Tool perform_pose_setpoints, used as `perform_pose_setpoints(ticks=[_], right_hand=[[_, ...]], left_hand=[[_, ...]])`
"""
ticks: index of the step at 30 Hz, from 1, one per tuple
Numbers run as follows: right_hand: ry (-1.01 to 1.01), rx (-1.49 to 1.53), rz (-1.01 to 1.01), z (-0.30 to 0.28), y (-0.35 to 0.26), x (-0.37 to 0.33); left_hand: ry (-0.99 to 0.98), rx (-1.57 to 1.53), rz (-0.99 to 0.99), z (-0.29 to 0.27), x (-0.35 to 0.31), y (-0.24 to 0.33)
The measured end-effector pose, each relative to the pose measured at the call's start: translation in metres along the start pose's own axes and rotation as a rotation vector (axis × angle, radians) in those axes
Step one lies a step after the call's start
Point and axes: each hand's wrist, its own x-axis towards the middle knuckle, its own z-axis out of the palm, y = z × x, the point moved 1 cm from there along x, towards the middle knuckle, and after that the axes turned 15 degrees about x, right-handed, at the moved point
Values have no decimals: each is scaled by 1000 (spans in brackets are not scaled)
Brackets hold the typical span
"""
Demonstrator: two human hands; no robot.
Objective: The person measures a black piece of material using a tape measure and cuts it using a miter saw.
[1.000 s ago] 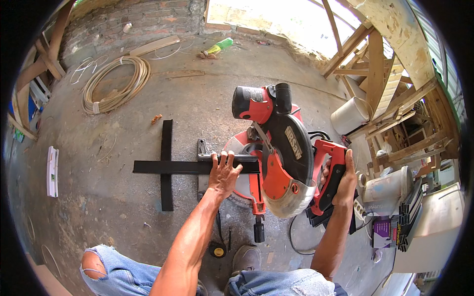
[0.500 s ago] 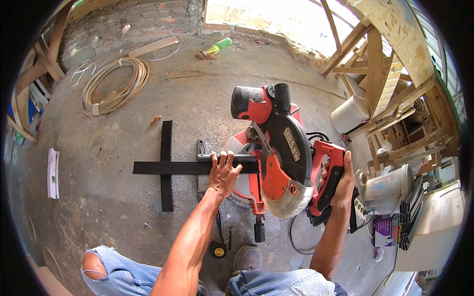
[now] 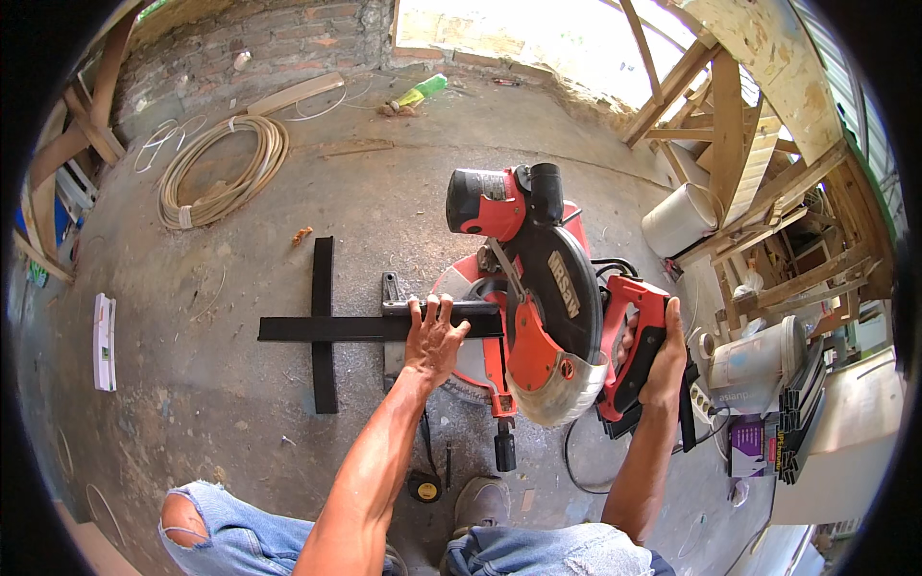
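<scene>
A red and black miter saw [image 3: 554,278] stands on the concrete floor in front of me. My right hand [image 3: 666,363] is wrapped round its red and black handle [image 3: 638,357] at the right. On the saw's base lies a long black bar [image 3: 288,329], running left to right along the metal fence [image 3: 395,307]. My left hand [image 3: 436,338] holds that bar against the fence, fingers hooked over the fence's top. The bar's left part rests across a second black bar [image 3: 324,382] on the floor. The blade guard [image 3: 555,389] hides the blade and the bar's right end.
A tape measure [image 3: 424,487] and a dark pencil-like stick [image 3: 448,464] lie near my shoe. Coiled hose [image 3: 173,197], a green bottle [image 3: 420,90] and a white spirit level [image 3: 105,343] lie around. White buckets [image 3: 680,219], cables and stacked black bars [image 3: 797,432] are at right.
</scene>
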Motion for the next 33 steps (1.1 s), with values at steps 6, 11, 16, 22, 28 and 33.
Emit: perform_pose_setpoints(ticks=[6,11,16,22,28,33], right_hand=[[-2,-5,-14,-2,3,0],[12,-17,-17,-2,3,0],[4,-11,-13,-1,4,0],[-4,0,-4,-4,5,1],[3,-11,-3,-5,6,1],[5,-22,-18,-4,5,0]], left_hand=[[3,12,0,1,-1,0],[4,2,0,1,0,1],[4,-7,-5,2,0,0],[1,-15,-4,3,0,0],[-10,-13,-5,3,0,0],[-5,-11,-3,2,0,0]])
